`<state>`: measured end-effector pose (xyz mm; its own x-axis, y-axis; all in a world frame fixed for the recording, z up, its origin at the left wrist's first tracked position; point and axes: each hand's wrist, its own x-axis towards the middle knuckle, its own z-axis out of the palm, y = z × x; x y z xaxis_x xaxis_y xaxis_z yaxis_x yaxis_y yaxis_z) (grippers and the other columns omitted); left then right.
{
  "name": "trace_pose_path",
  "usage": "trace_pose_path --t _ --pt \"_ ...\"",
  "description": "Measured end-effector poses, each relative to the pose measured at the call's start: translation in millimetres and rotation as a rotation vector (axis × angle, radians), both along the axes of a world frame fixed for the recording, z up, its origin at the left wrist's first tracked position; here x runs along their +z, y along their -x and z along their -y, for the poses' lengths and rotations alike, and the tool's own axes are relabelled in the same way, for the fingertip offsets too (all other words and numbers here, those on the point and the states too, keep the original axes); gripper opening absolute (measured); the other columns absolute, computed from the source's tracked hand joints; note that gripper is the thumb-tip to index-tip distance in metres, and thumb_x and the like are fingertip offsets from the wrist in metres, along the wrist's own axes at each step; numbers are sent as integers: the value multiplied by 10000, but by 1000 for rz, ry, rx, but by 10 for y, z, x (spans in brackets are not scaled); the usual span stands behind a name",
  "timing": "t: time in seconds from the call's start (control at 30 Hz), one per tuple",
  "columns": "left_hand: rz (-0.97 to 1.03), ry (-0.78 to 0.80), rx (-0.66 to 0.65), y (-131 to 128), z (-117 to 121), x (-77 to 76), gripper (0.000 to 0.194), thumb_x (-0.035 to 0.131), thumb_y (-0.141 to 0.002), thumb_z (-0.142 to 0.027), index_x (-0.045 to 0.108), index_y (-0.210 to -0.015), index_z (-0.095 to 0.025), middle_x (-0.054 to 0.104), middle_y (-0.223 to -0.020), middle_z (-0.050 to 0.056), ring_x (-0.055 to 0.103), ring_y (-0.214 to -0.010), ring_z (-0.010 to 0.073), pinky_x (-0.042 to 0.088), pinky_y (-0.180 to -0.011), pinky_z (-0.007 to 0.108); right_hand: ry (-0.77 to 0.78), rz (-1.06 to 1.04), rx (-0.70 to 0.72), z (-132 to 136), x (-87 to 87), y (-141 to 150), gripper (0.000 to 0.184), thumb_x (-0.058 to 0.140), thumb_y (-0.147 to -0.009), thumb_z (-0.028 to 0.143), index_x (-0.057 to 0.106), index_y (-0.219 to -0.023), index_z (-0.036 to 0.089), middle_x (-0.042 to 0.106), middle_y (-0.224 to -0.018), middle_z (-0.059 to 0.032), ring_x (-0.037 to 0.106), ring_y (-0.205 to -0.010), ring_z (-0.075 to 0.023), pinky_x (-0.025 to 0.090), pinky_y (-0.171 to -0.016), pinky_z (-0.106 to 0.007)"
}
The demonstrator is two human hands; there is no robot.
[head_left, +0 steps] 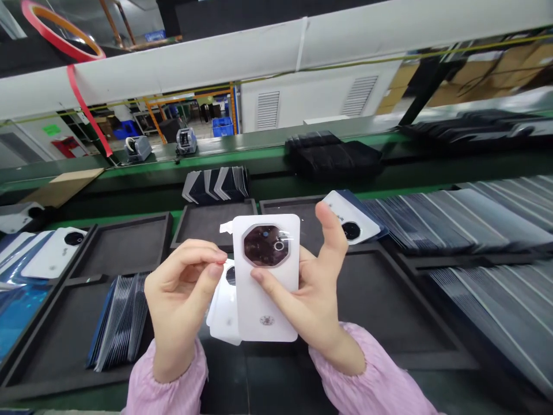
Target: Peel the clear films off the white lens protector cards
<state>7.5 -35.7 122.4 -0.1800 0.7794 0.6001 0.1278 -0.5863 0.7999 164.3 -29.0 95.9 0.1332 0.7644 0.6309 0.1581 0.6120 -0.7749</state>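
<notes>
My right hand [317, 294] grips a white phone back cover [263, 297], thumb across its front and index finger raised. A dark octagonal camera window [265, 245] fills the upper part, and a small round emblem sits near the bottom. Just left of the cover, my left hand [179, 294] is closed in a pinch. A speck of red shows at its fingertips, too small to name. A small white tab [226, 227] sticks out beside the cover's upper left edge. Behind and below lie more white back covers [225, 323], partly hidden by the held one.
Black foam trays [389, 305] cover the bench. A fanned stack of thin panels [121, 323] stands at left; long rows of panels [440, 216] lie at right. Another white cover [356, 218] rests behind my right hand. Tape dispensers [138, 148] and a red tape roll [60, 34] are farther back.
</notes>
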Motion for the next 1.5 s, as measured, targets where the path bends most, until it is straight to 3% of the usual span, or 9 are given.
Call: trace_pose_path --t 0.13,0.27,0.47,0.7,0.97,1.13,1.23,1.33,1.5 --pt "4 -34 104 -8 18 -32 156 755 -810 -130 765 -834 -283 716 -755 -25 652 -636 122 534 -532 219 -26 31 -26 22 43 -6 876 697 -911 292 145 -1590 324 672 -1229 -114 764 -823 -222 663 -753 -379" --pt "-233 -156 205 -17 -17 -33 207 739 -804 -83 753 -855 -283 723 -789 -28 669 -694 141 542 -596 263 -79 51 -34 -7 26 17 846 670 -928 263 148 -1590 342 604 -1355 -121 766 -864 -214 663 -813 -385" --pt "-517 -144 214 -41 -95 -8 129 671 -868 -122 690 -880 -249 707 -810 -5 643 -681 138 531 -620 280 -320 159 -123 -158 -254 89 895 664 -906 124 149 -1575 422 354 -1593 -91 700 -1148 -261 642 -945 -442" --pt "-493 -3 124 24 -127 -30 92 664 -890 -187 669 -812 -234 700 -768 -12 632 -670 131 518 -616 264 -451 271 -175 -220 -386 109 904 629 -913 61 123 -1591 378 586 -1380 -82 730 -1075 -230 657 -941 -395" --pt "-458 62 111 8 -165 -51 104 672 -865 -187 674 -770 -230 692 -718 -14 620 -621 131 504 -589 265 -454 324 -131 -260 -474 97 916 609 -927 56 86 -1559 462 614 -1340 -45 722 -1111 -232 643 -963 -450" --pt "-348 132 26 41 -183 -47 103 675 -875 -237 688 -773 -236 712 -750 12 656 -665 164 533 -623 292 -349 227 -82 -182 -322 98 920 634 -906 72 96 -1576 400 497 -1484 -109 711 -1131 -248 648 -918 -418" --pt "-227 191 -60 62 -207 -39 97 682 -881 -264 705 -790 -237 717 -777 25 681 -724 183 549 -639 291 -181 184 -55 -133 -161 47 730 646 -912 148 294 -1525 333 514 -1478 -115 686 -1162 -257 619 -940 -422" --pt "-269 153 -76 52 -217 -27 96 680 -883 -241 710 -791 -240 703 -783 21 669 -720 170 539 -628 278 -73 200 -3 -141 -34 -21 263 616 -938 193 646 -1179 296 726 -1133 -32 705 -1049 -225 604 -892 -373" --pt "-544 -109 70 0 -194 -24 101 666 -886 -170 711 -837 -246 690 -790 7 638 -708 150 515 -657 293 -8 192 -27 -200 23 -49 78 678 -868 204 730 -861 262 751 -861 -8 695 -876 -222 586 -778 -355"
